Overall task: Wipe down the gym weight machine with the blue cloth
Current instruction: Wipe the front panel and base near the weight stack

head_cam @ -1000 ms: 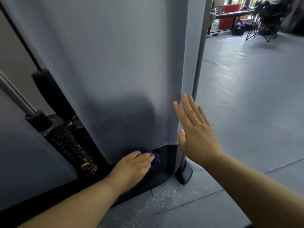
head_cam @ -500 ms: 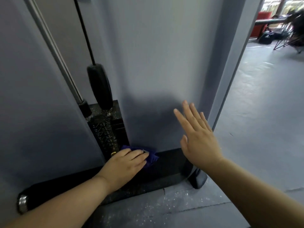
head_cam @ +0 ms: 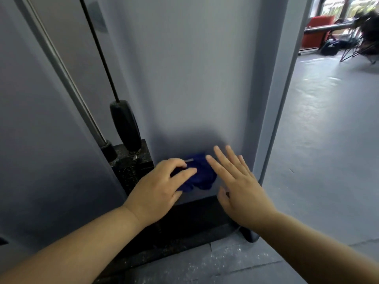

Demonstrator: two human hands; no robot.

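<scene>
The weight machine's grey side panel (head_cam: 194, 78) fills the middle of the head view, above its black base (head_cam: 194, 214). A crumpled blue cloth (head_cam: 202, 175) lies against the panel's lower edge, just above the base. My left hand (head_cam: 162, 187) grips the cloth from the left, fingers curled over it. My right hand (head_cam: 240, 187) hovers flat with spread fingers just right of the cloth, fingertips close to it, holding nothing. Whether it touches the panel I cannot tell.
Left of the panel stand the black weight stack (head_cam: 131, 167), a black padded cable end (head_cam: 125, 126) and a slanted steel guide rod (head_cam: 67, 78). The grey floor (head_cam: 317, 150) stretches away on the right, with a red seat (head_cam: 315, 31) and folding chairs (head_cam: 361, 46) far back.
My left hand has lifted the cloth off the black base onto the lower grey panel and moved it right. My right hand has come lower and closer to the cloth.
</scene>
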